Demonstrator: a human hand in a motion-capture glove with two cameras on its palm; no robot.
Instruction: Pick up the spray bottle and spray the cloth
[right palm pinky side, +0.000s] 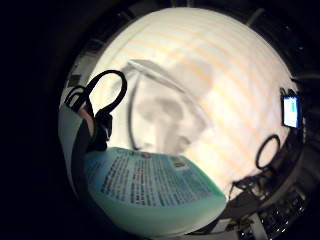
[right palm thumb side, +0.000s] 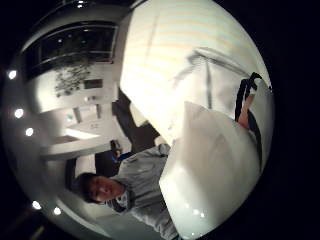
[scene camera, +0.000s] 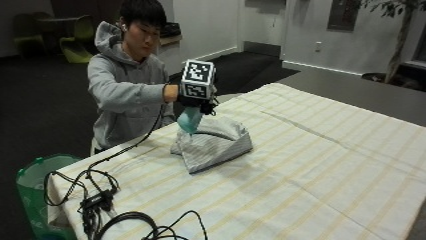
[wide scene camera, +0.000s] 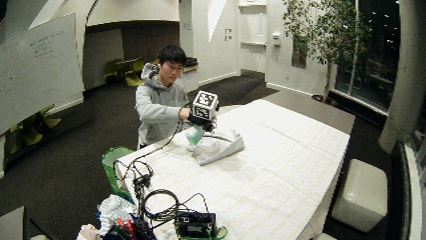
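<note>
A pale green spray bottle (scene camera: 189, 120) hangs in my gloved right hand (scene camera: 194, 102), which grips it just above the folded cloth (scene camera: 214, 142). The cloth is white with thin dark stripes and lies on the striped tablecloth (scene camera: 313, 165) near the person's side of the table. In the little finger side palm view the bottle's printed label (right palm pinky side: 150, 185) fills the area close to the palm, with the cloth (right palm pinky side: 170, 105) beyond it. The thumb side palm view shows the bottle's pale body (right palm thumb side: 215, 170) close up and the cloth (right palm thumb side: 215, 80) behind. The wide outside view shows the bottle (wide scene camera: 195, 134) over the cloth (wide scene camera: 219, 145).
Black cables (scene camera: 100, 200) coil on the table's near left corner. A green bin (scene camera: 40, 185) stands on the floor beside that corner. More cables and a small box (wide scene camera: 193, 222) lie at the table end in the wide outside view.
</note>
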